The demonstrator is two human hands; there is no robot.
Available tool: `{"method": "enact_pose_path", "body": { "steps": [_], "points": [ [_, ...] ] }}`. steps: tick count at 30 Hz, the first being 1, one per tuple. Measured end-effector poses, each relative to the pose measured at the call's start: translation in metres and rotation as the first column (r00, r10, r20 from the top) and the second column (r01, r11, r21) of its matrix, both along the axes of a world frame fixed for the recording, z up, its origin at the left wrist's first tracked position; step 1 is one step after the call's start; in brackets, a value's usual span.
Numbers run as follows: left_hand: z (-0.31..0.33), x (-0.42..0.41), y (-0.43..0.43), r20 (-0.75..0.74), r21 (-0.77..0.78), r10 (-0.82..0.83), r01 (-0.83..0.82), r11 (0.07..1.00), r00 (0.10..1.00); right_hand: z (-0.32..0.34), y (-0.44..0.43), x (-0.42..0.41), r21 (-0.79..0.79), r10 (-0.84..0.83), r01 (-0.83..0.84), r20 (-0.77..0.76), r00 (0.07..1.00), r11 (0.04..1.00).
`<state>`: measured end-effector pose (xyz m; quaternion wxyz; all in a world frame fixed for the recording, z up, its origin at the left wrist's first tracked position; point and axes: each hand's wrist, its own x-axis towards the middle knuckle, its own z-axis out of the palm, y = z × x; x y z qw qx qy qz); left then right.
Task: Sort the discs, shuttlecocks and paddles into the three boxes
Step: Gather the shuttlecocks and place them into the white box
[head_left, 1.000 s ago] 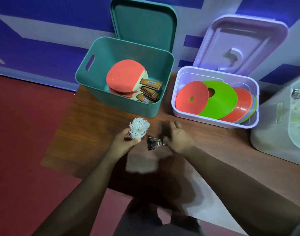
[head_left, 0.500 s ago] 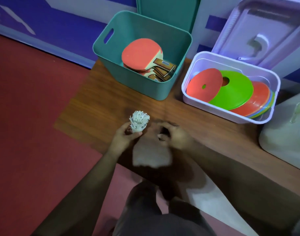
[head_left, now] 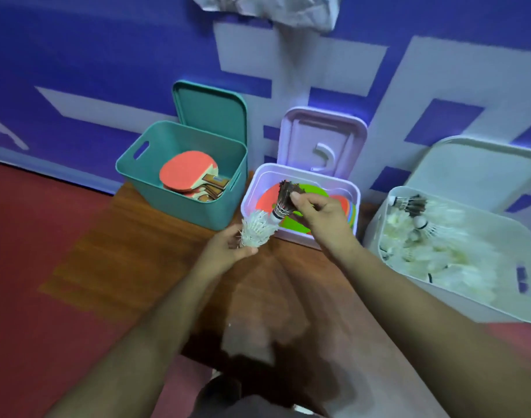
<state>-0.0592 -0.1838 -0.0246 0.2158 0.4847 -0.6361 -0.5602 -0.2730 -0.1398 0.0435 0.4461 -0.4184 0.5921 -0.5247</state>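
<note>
Dark shuttlecock [head_left: 286, 200] pinched in our right hand [head_left: 320, 215], above the lilac box [head_left: 300, 236]; white shuttlecock [head_left: 256, 230] gripped in our left hand [head_left: 228, 250], just left of it. Featherlight, crushable; we judge holding near the cork safest. White box [head_left: 457, 294] lies right.

Shuttlecock [head_left: 256, 230] and dark shuttlecock [head_left: 284, 200] in hand

Right hand [head_left: 320, 215] now raised over the lilac box [head_left: 300, 239], dark shuttlecock [head_left: 284, 199] lifted off the floor.
</note>
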Motion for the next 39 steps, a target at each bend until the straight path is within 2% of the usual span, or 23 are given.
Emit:
{"method": "enact_pose_path", "body": {
  "steps": [5,8,10,13,16,21,24,26,29,32,34,35,37,38,39],
  "points": [
    [0.030,-0.078,0.008,0.051,-0.205,-0.102,0.110,0.973,0.994,0.014,0.051,-0.050,0.041,-0.057,0.065,-0.187,0.981,0.997],
    [0.041,-0.127,0.023,0.101,-0.276,-0.196,0.217,0.936,0.975,0.010,0.085,-0.089,0.088,-0.153,0.168,-0.149,0.977,0.982],
    [0.043,-0.154,0.033,0.087,-0.251,-0.245,0.259,0.932,0.966,0.008,0.106,-0.113,0.119,-0.226,0.229,-0.041,0.973,0.966],
    [0.044,-0.200,0.049,0.075,-0.229,-0.309,0.318,0.920,0.948,0.007,0.137,-0.151,0.102,-0.323,0.328,-0.063,0.944,0.939],
    [0.046,-0.246,0.057,0.058,-0.208,-0.370,0.374,0.904,0.927,0.001,0.162,-0.186,0.072,-0.435,0.431,0.049,0.899,0.899],
    [0.042,-0.330,0.054,0.019,-0.096,-0.409,0.409,0.908,0.912,-0.003,0.195,-0.239,0.115,-0.528,0.528,-0.030,0.849,0.841],
    [0.045,-0.384,0.050,0.030,-0.029,-0.467,0.468,0.883,0.884,-0.010,0.208,-0.265,0.141,-0.581,0.572,0.027,0.814,0.808],
    [0.046,-0.417,0.051,-0.030,0.041,-0.470,0.471,0.881,0.882,-0.017,0.212,-0.277,0.159,-0.611,0.611,-0.057,0.790,0.775],
    [0.040,-0.466,0.060,-0.099,0.113,-0.479,0.488,0.865,0.872,-0.026,0.214,-0.294,0.184,-0.611,0.659,-0.260,0.748,0.729],
    [0.027,-0.498,0.070,0.018,0.015,-0.539,0.539,0.842,0.842,-0.042,0.215,-0.306,0.143,-0.592,0.679,-0.383,0.709,0.720],
    [0.013,-0.511,0.074,0.169,-0.152,-0.585,0.607,0.780,0.793,-0.056,0.216,-0.314,0.128,-0.536,0.681,-0.522,0.664,0.721],
    [0.004,-0.514,0.075,0.257,-0.240,-0.601,0.652,0.719,0.757,-0.064,0.215,-0.316,0.133,-0.481,0.670,-0.595,0.643,0.731],
    [-0.012,-0.518,0.076,0.491,-0.425,-0.552,0.738,0.524,0.674,-0.079,0.215,-0.318,0.189,-0.355,0.643,-0.702,0.617,0.743],
    [-0.017,-0.518,0.077,0.585,-0.485,-0.493,0.765,0.423,0.644,-0.086,0.215,-0.319,0.212,-0.308,0.641,-0.740,0.598,0.738],
    [-0.021,-0.518,0.078,0.637,-0.510,-0.452,0.781,0.361,0.625,-0.091,0.216,-0.319,0.221,-0.277,0.649,-0.771,0.573,0.728]
  ]
}}
